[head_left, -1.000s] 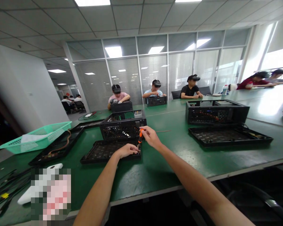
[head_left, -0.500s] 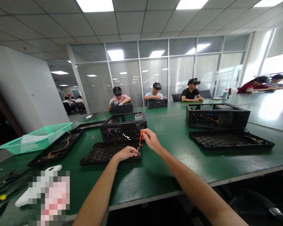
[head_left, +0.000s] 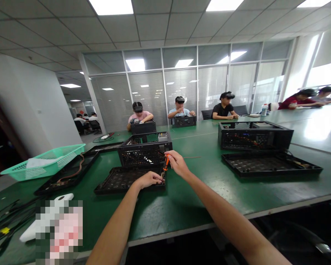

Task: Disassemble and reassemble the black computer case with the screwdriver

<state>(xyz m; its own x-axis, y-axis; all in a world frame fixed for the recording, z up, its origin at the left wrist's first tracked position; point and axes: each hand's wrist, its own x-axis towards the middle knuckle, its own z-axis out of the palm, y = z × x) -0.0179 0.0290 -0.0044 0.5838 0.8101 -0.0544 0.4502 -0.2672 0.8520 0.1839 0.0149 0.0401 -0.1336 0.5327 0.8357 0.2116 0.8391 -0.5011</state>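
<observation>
My right hand is closed around the top of an orange-handled screwdriver, which points down at the right end of a black case front panel. At that same end, my left hand rests over the panel with its fingers pinched together near the screwdriver's tip. Whatever sits between those fingers is too small to make out. Right behind the panel stands an open black computer case, partly hidden at its right by my right hand.
A green basket and another black panel lie to the left, with black cables nearer. On the right are a second computer case and panel. Several people sit across the green table.
The screwdriver's orange handle has turned slightly in my right hand. Both my hands stay nearly in place. Across the table, a person in light blue has raised a hand.
</observation>
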